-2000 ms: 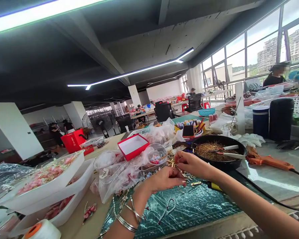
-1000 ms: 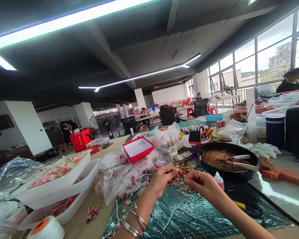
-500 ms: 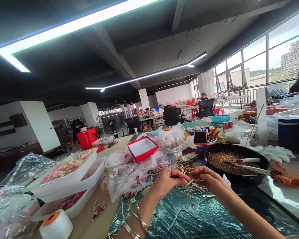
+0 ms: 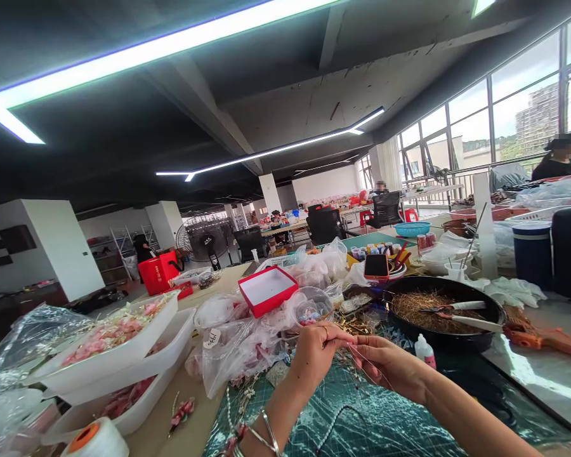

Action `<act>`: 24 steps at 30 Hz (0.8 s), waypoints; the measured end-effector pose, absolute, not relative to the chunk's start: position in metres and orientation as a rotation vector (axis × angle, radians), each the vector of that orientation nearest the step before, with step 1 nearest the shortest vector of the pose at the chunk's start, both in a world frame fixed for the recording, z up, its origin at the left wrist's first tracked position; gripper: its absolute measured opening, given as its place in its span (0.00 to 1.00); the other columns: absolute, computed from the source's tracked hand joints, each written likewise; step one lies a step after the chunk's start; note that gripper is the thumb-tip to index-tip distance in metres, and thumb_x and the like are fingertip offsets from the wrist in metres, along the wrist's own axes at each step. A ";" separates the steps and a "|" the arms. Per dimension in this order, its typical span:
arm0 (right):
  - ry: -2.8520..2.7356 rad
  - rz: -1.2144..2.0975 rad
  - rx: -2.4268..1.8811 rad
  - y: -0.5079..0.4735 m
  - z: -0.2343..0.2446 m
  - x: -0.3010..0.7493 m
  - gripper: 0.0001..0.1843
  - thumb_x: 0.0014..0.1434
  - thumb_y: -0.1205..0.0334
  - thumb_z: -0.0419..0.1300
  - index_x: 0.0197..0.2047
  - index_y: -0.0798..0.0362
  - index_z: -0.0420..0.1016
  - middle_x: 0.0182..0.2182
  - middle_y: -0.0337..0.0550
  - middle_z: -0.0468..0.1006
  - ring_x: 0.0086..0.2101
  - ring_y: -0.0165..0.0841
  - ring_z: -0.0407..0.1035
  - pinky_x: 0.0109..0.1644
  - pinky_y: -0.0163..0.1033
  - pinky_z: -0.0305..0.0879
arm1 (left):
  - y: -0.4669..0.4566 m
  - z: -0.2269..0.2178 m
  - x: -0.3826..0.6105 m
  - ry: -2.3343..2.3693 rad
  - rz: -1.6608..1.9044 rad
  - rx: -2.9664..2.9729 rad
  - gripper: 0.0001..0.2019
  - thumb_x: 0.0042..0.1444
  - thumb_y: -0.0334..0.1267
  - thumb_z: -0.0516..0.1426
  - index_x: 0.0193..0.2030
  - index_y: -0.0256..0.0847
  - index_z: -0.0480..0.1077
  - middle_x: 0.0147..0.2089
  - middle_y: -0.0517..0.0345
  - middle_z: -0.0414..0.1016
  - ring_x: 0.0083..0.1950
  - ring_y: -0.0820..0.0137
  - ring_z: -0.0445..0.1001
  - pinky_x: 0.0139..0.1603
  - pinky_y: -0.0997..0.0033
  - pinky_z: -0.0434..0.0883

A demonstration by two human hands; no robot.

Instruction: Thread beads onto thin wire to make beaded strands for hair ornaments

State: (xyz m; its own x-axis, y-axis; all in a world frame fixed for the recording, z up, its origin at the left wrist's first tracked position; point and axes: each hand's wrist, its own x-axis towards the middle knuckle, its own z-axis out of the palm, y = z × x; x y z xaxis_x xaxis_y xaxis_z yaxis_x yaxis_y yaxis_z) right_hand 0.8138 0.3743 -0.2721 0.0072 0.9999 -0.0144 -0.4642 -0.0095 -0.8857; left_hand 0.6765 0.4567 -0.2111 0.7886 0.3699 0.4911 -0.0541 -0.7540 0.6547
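My left hand (image 4: 316,357) and my right hand (image 4: 385,363) meet above a green cutting mat (image 4: 361,425), fingers pinched together on a small thin gold piece, seemingly wire, too fine to name. Silver bangles (image 4: 261,438) circle my left wrist. A heap of small gold parts (image 4: 354,327) lies just beyond my fingers. A string of pearl beads (image 4: 335,425) rests on the mat below my hands.
A black pan (image 4: 476,339) of gold strands holds scissors (image 4: 450,311). An orange glue gun (image 4: 542,339) lies at right, a small glue bottle (image 4: 424,350) beside the pan. White trays (image 4: 124,355) of pink flowers, plastic bags (image 4: 233,339), a red box (image 4: 268,290) and a thread spool (image 4: 92,439) crowd the left. Other people work far off.
My right hand came down from the gold heap near the pan to meet my left hand, and both now pinch close together. The view shifted slightly.
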 end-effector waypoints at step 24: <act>-0.525 1.198 -0.712 0.358 -0.303 0.875 0.04 0.52 0.62 0.57 0.28 0.53 0.67 0.26 0.37 0.69 0.19 0.19 0.54 0.15 0.24 0.47 | 0.473 -0.247 0.639 0.391 0.812 1.418 0.07 0.50 0.36 0.57 0.34 0.38 0.74 0.40 0.50 0.77 0.43 0.66 0.71 0.46 0.67 0.64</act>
State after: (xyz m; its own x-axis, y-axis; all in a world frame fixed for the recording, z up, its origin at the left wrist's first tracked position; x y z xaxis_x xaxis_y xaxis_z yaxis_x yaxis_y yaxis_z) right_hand 0.8746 0.3585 -0.3028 0.2918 0.9565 -0.0021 -0.6467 0.1956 -0.7372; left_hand 0.6393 0.4727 -0.2465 0.6809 0.6984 0.2206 -0.2624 -0.0486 0.9637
